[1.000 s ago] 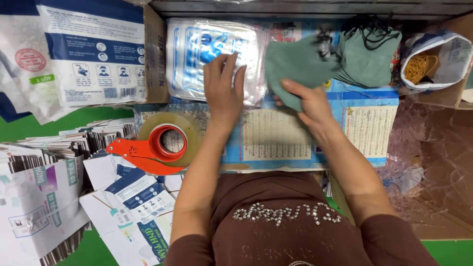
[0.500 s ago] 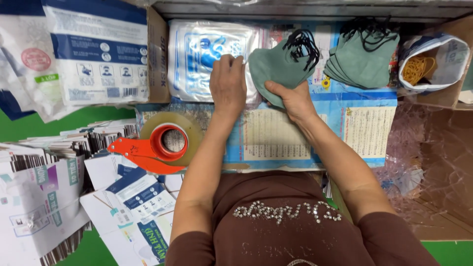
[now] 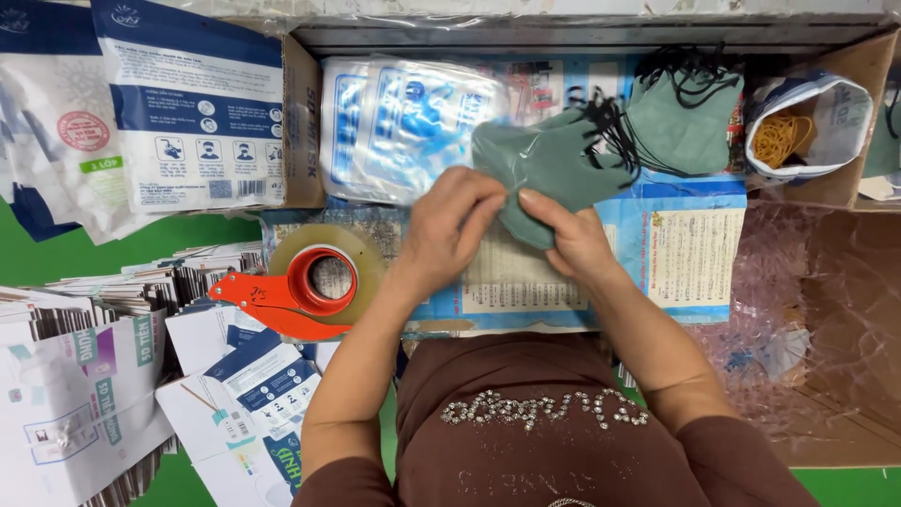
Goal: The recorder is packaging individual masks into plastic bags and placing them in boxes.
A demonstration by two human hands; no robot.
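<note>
Left hand (image 3: 450, 225) now on green masks (image 3: 554, 164), right hand (image 3: 572, 239) pinching

Green face masks (image 3: 554, 164): matt woven-look cloth, black elastic cords. Clear pouches (image 3: 404, 127): glossy crinkled plastic film. Tape roll (image 3: 324, 272): shiny translucent plastic on smooth red plastic dispenser (image 3: 272, 300). Flat cartons (image 3: 84, 376): smooth printed card. Box (image 3: 826, 188): matt brown cardboard.
</note>
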